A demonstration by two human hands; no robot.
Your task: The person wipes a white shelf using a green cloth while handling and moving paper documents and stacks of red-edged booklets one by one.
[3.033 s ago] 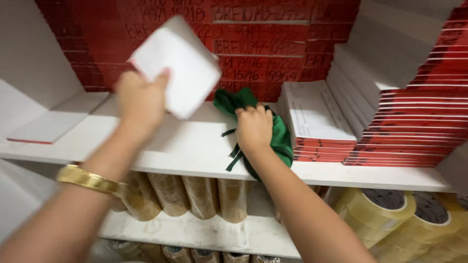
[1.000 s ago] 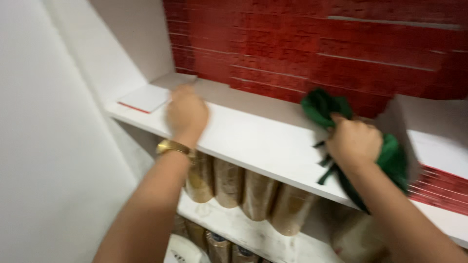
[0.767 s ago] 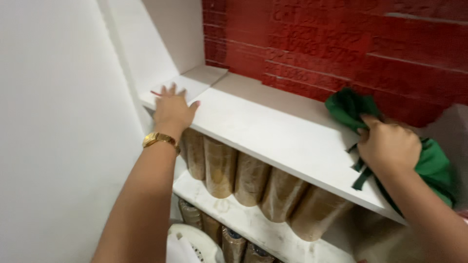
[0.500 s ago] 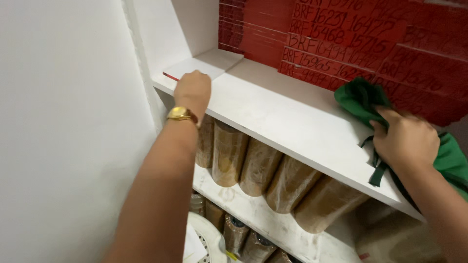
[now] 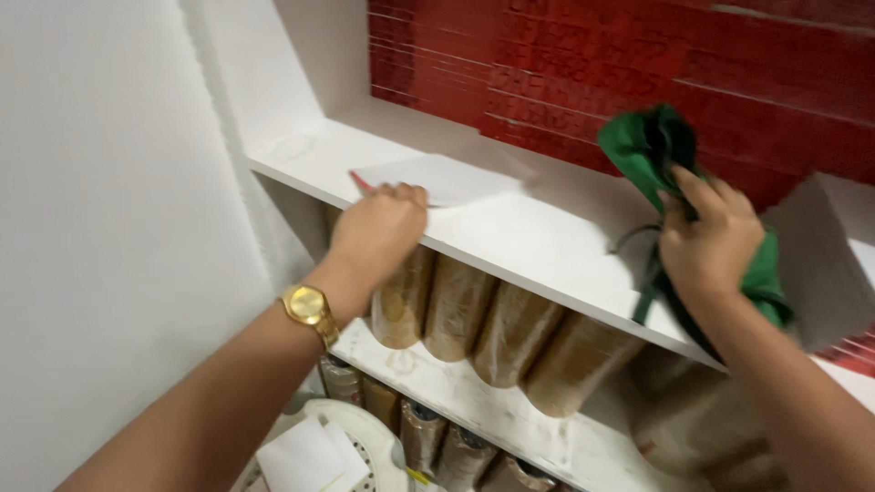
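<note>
1. Two bare forearms, no sleeves in view.
2. Left hand (image 5: 378, 228): no rings visible; gold watch (image 5: 307, 308) with round face and metal band on the wrist.
3. Right hand (image 5: 711, 241): nothing worn on fingers or wrist, as far as the blurred frame shows.

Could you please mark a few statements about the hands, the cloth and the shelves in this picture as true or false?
1. The left hand grips a thin white booklet at the front of the upper shelf. True.
2. The right hand is bare and holds nothing. False: it clutches a green cloth.
3. A gold wristwatch sits on the left wrist. True.
4. The lower shelf holds folded towels. False: brown tape rolls stand in a row there.
5. The stacks behind the upper shelf are blue. False: the red stacks fill the back.
</note>
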